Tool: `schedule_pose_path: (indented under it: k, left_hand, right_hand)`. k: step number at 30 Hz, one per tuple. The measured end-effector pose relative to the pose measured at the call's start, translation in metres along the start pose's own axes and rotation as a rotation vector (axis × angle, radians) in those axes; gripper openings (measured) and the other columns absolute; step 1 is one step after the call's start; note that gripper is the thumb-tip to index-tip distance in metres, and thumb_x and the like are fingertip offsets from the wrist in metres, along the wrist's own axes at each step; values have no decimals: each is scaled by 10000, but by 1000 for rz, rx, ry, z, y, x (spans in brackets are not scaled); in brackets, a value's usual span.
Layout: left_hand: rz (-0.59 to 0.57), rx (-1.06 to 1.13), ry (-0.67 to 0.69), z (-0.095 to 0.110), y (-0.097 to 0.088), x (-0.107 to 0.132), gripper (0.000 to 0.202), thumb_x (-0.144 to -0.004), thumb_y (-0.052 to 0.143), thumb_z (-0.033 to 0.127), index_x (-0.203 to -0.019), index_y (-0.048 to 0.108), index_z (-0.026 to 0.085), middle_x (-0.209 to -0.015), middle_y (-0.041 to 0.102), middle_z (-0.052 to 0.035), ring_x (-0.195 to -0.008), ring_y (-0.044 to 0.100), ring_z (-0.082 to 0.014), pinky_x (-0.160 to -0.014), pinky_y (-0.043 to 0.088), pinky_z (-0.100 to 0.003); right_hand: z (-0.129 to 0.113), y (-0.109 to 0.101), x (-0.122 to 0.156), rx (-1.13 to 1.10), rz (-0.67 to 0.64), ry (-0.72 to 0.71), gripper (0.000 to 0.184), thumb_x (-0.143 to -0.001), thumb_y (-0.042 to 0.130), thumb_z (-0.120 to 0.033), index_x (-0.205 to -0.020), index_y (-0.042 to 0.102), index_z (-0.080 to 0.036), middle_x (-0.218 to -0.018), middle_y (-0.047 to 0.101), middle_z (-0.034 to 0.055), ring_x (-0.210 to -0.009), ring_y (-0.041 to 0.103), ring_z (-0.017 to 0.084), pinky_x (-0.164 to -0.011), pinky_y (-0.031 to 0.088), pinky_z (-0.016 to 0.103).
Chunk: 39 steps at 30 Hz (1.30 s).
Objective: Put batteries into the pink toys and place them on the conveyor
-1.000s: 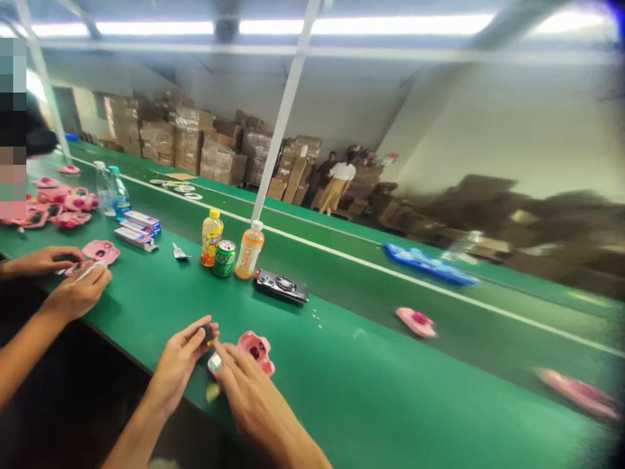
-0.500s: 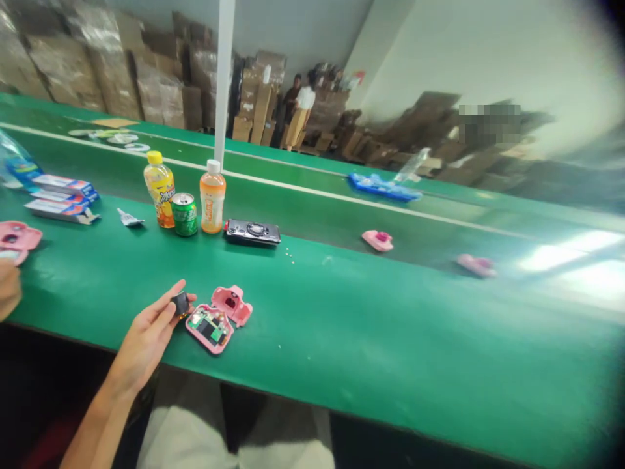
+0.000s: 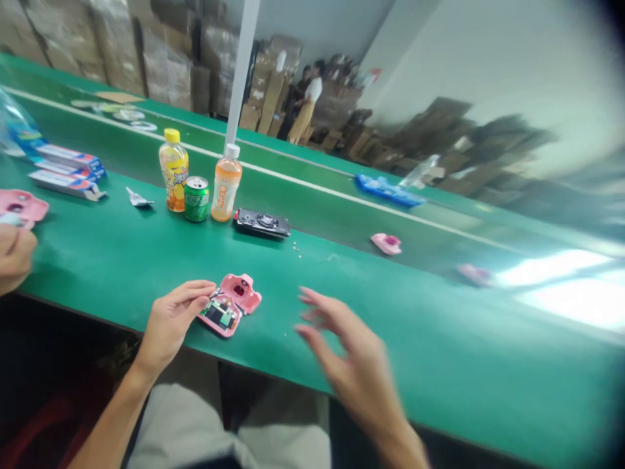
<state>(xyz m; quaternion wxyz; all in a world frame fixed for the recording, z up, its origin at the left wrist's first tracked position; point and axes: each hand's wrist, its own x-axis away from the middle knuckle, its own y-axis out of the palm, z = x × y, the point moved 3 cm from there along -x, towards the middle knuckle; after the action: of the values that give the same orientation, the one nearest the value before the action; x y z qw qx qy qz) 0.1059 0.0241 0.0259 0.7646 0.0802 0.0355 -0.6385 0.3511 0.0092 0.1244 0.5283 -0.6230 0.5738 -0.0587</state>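
Got the pink camera shell (image 3: 229,305) open on the green surface (image 3: 122,260), at about 12 o'clock from my left hand (image 3: 172,320). It's in two halves lying side by side and touching: the half with the circuit board (image 3: 219,314) is nearer me, and the other half (image 3: 241,293) sits at about 1 o'clock from it, with a dark hole in it. So it's opened up and the board is showing, but the two halves aren't closed together, and that's as far as it's got from what I can see

My left fingers (image 3: 198,291) are pressed together and slightly curled, right at the shell's edge, with nothing pinched that I can make out. My right hand (image 3: 349,348) is off at 3 o'clock from the shell, blurred and empty, fingers (image 3: 312,311) spread wide above the surface

Past the shell at 11 o'clock there's a yellow bottle (image 3: 174,170), a green can (image 3: 196,198) and an orange bottle (image 3: 227,184), with a black gadget (image 3: 261,223) at 12 and a few tiny bits (image 3: 295,247) beside it. Over at 9 o'clock, a co-worker's hand (image 3: 14,257) is by another pink shell (image 3: 22,205)
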Motion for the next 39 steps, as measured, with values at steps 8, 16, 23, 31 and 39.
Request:
schedule_pose_path:
  k: [8, 16, 23, 31, 39]
  left_hand:
    - [76, 139, 72, 5, 7, 1, 235, -824, 841, 282, -1010, 726, 199, -1066, 705, -32, -865, 712, -127, -828, 599, -205]
    - [44, 34, 140, 6, 12, -2, 256, -903, 772, 317, -1118, 675, 216, -1095, 656, -34, -905, 707, -136, -845, 600, -225]
    - [-222, -438, 180, 8, 11, 3, 370, -963, 690, 326, -1330, 648, 303, -1350, 630, -70, -1257, 607, -246, -1066, 525, -350]
    - [-152, -704, 350, 9, 15, 14, 172, -1009, 579, 136, -1035, 727, 219, -1057, 714, -25, -974, 678, -149, -907, 532, -235]
    - [-224, -688, 304, 7, 13, 15, 158, -1004, 592, 141, -1021, 722, 230, -1122, 715, -8, -1019, 693, -138, -965, 523, -203]
  right_hand:
    - [-15, 75, -90, -267, -640, -180, 83, -867, 804, -105, -898, 734, -140, -752, 712, -37, -649, 648, 81, -605, 459, 165]
    - [6, 76, -92, -384, -632, -195, 179, -942, 729, -234, -778, 704, -166, -642, 647, -102, -552, 607, 49, -512, 396, 134]
    - [14, 66, -72, -372, -441, -98, 85, -956, 710, -196, -873, 733, -197, -800, 703, -70, -705, 670, 80, -668, 515, 185]
    - [-1, 71, 4, -321, -123, 45, 82, -985, 669, -164, -977, 723, -224, -1032, 722, 33, -951, 718, 160, -879, 624, 263]
    - [-2, 82, 29, -268, -77, 106, 154, -945, 662, -70, -983, 730, -202, -1060, 715, 62, -951, 716, 164, -869, 622, 245]
